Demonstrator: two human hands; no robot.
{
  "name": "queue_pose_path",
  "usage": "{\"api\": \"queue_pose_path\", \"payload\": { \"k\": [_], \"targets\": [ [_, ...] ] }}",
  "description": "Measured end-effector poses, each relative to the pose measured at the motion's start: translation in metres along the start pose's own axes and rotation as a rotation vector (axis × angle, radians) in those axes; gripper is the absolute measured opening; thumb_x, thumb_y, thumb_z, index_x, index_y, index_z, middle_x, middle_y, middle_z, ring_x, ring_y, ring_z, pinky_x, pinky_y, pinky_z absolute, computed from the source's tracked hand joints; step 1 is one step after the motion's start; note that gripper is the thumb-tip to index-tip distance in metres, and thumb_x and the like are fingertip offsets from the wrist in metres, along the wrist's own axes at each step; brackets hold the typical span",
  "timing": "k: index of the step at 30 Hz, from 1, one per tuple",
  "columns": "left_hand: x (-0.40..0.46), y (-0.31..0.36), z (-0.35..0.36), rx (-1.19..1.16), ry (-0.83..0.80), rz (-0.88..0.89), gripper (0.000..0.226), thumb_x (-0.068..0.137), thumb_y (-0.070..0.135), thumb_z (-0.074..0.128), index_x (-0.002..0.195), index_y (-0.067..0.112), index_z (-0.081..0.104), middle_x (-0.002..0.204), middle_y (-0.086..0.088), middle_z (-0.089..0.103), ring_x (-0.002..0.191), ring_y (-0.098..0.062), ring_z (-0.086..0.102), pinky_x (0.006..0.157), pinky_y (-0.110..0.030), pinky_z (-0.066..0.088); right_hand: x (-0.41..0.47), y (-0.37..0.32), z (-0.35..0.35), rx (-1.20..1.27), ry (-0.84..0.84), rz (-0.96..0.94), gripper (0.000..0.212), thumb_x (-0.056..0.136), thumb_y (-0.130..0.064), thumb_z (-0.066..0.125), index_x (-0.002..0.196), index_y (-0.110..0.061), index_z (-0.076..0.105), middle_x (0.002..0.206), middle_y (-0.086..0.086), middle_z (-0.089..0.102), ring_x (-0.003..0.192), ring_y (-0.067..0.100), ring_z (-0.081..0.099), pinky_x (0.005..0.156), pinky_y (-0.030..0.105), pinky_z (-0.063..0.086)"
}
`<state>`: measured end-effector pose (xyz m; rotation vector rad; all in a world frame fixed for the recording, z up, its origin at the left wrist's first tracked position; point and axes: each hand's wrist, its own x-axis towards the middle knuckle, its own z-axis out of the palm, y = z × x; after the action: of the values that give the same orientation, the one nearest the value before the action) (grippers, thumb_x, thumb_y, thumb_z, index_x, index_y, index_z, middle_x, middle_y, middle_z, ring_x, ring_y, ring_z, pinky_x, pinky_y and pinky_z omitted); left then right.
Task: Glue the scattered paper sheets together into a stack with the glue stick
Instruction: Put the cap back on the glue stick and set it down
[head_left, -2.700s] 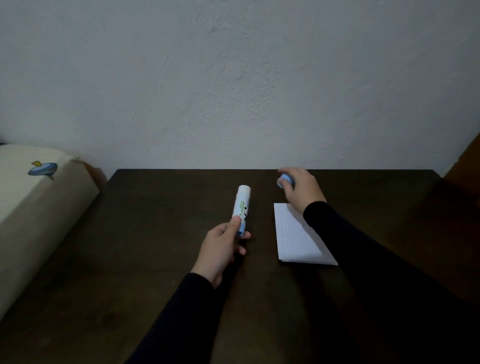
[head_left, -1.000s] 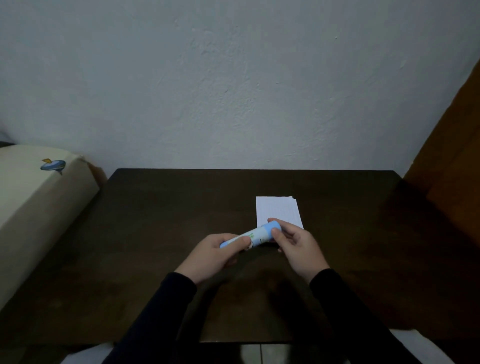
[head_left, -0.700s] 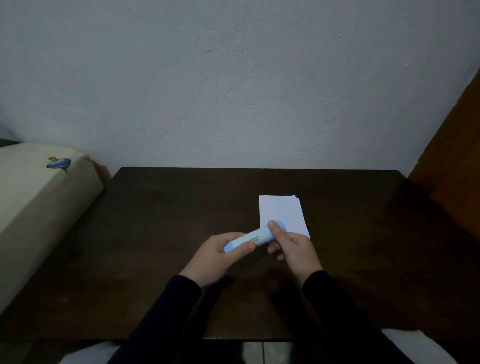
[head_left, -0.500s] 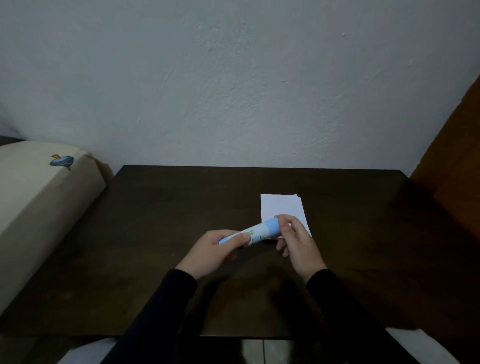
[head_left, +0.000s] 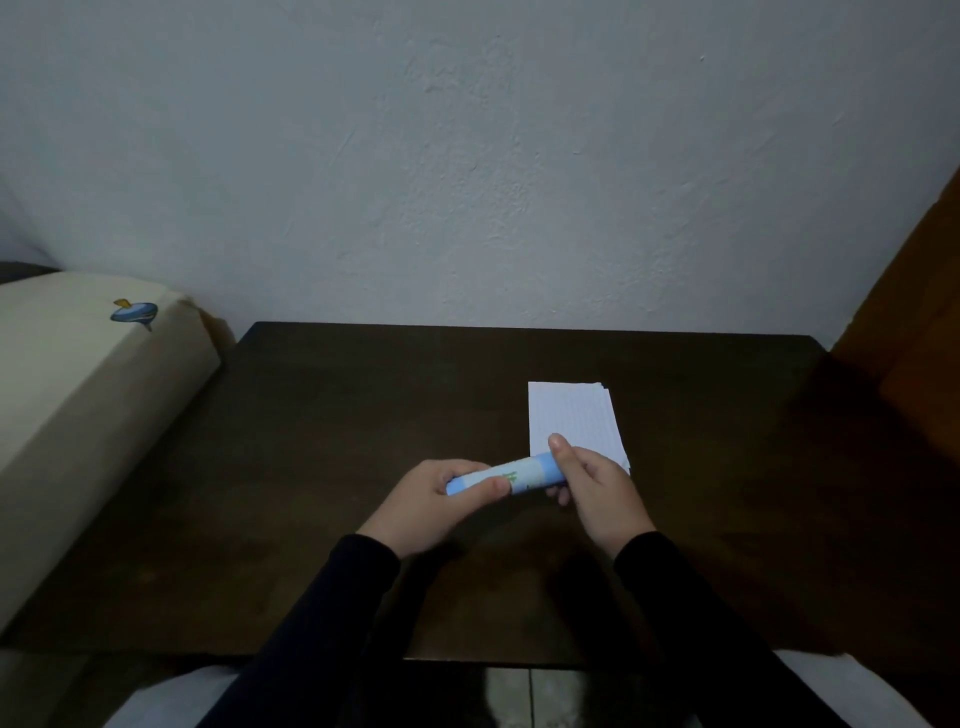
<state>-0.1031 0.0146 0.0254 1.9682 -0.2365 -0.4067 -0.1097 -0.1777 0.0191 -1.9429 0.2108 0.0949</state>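
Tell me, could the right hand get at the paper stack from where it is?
Probably yes. The right hand sits at the near edge of the paper stack, nothing between them, but its fingers grip the glue stick.

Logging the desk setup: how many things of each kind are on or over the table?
Glue stick: 1
Paper stack: 1 (sheet count cannot be told)
Hands: 2, left hand and right hand, both gripping the stick
Total: 4
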Motion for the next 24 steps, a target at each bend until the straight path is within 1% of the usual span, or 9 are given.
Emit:
{"api": "queue_pose_path", "payload": {
  "k": [2, 4, 7, 11, 13, 17, 19, 22, 24],
  "targets": [
    [0.0, 0.0, -0.001, -0.032, 0.017, -0.027, 0.016, 0.087, 0.045, 0.062, 0.091, 0.034, 0.073, 0.088, 0.007, 0.071, 0.079, -0.004, 0.063, 0.073, -0.018, 0.047, -0.001, 0.001, -0.002, 0.014, -0.057, -0.076, 0.026, 0.099, -0.04, 0.041, 0.111, -0.026, 0.059, 0.103, -0.006, 0.056, 0.09, 0.006, 0.053, 0.07, 0.012, 0.042],
    [0.0, 0.0, -0.002, -0.049, 0.015, -0.039, 0.022, 0.088, 0.045, 0.062, 0.092, 0.028, 0.075, 0.089, -0.003, 0.071, 0.077, -0.008, 0.062, 0.072, -0.021, 0.045, -0.001, 0.005, -0.004, -0.038, -0.128, -0.173, 0.015, 0.099, -0.038, 0.043, 0.107, -0.035, 0.055, 0.112, -0.009, 0.054, 0.103, 0.007, 0.052, 0.078, 0.014, 0.044],
    [-0.002, 0.001, -0.004, -0.045, 0.001, -0.04, 0.023, 0.088, 0.044, 0.062, 0.093, 0.026, 0.075, 0.093, -0.004, 0.071, 0.077, -0.009, 0.061, 0.072, -0.023, 0.046, -0.001, 0.008, -0.001, -0.099, -0.176, -0.178, 0.01, 0.1, -0.039, 0.041, 0.1, -0.036, 0.051, 0.109, -0.009, 0.053, 0.104, 0.008, 0.051, 0.082, 0.016, 0.045],
    [-0.004, 0.0, -0.003, -0.016, 0.01, 0.013, 0.015, 0.087, 0.042, 0.063, 0.09, 0.032, 0.074, 0.094, -0.002, 0.07, 0.082, -0.011, 0.062, 0.074, -0.024, 0.048, 0.0, 0.004, 0.005, -0.077, -0.172, -0.086, 0.019, 0.098, -0.046, 0.039, 0.101, -0.031, 0.051, 0.107, -0.007, 0.053, 0.103, 0.011, 0.052, 0.091, 0.024, 0.048],
    [-0.005, -0.001, -0.001, -0.009, 0.001, 0.047, 0.015, 0.088, 0.04, 0.063, 0.093, 0.031, 0.073, 0.094, -0.003, 0.07, 0.085, -0.015, 0.062, 0.073, -0.025, 0.048, 0.001, 0.002, 0.006, -0.06, -0.152, -0.041, 0.026, 0.098, -0.047, 0.04, 0.104, -0.025, 0.053, 0.106, -0.002, 0.054, 0.101, 0.012, 0.053, 0.088, 0.023, 0.046],
    [-0.005, -0.002, 0.003, 0.001, -0.025, 0.056, 0.01, 0.088, 0.039, 0.064, 0.094, 0.036, 0.07, 0.092, 0.005, 0.071, 0.083, -0.009, 0.063, 0.072, -0.02, 0.05, 0.001, 0.003, 0.01, -0.035, -0.078, 0.052, 0.035, 0.097, -0.048, 0.042, 0.104, -0.017, 0.058, 0.101, 0.002, 0.057, 0.096, 0.014, 0.055, 0.083, 0.021, 0.045],
    [-0.004, 0.0, 0.003, -0.024, -0.007, 0.056, 0.011, 0.088, 0.04, 0.063, 0.096, 0.036, 0.07, 0.091, 0.005, 0.071, 0.08, -0.006, 0.063, 0.07, -0.019, 0.049, 0.002, 0.004, 0.009, 0.018, -0.06, 0.025, 0.034, 0.098, -0.046, 0.04, 0.103, -0.018, 0.058, 0.093, 0.0, 0.057, 0.089, 0.011, 0.055, 0.078, 0.02, 0.044],
    [-0.002, 0.001, -0.004, -0.111, 0.029, 0.012, 0.02, 0.089, 0.042, 0.06, 0.099, 0.03, 0.073, 0.089, 0.007, 0.071, 0.079, -0.001, 0.063, 0.07, -0.018, 0.046, 0.002, 0.003, 0.003, 0.127, -0.132, -0.046, 0.032, 0.102, -0.038, 0.034, 0.119, -0.018, 0.053, 0.075, -0.001, 0.049, 0.07, 0.008, 0.047, 0.07, 0.021, 0.038],
    [-0.001, 0.0, -0.008, -0.153, 0.02, -0.01, 0.025, 0.087, 0.044, 0.06, 0.099, 0.027, 0.074, 0.087, 0.007, 0.072, 0.079, -0.005, 0.064, 0.072, -0.022, 0.046, 0.003, 0.005, -0.001, 0.071, -0.164, -0.08, 0.034, 0.103, -0.037, 0.034, 0.126, -0.018, 0.05, 0.076, -0.001, 0.049, 0.07, 0.007, 0.046, 0.071, 0.022, 0.038]
  ]
}}
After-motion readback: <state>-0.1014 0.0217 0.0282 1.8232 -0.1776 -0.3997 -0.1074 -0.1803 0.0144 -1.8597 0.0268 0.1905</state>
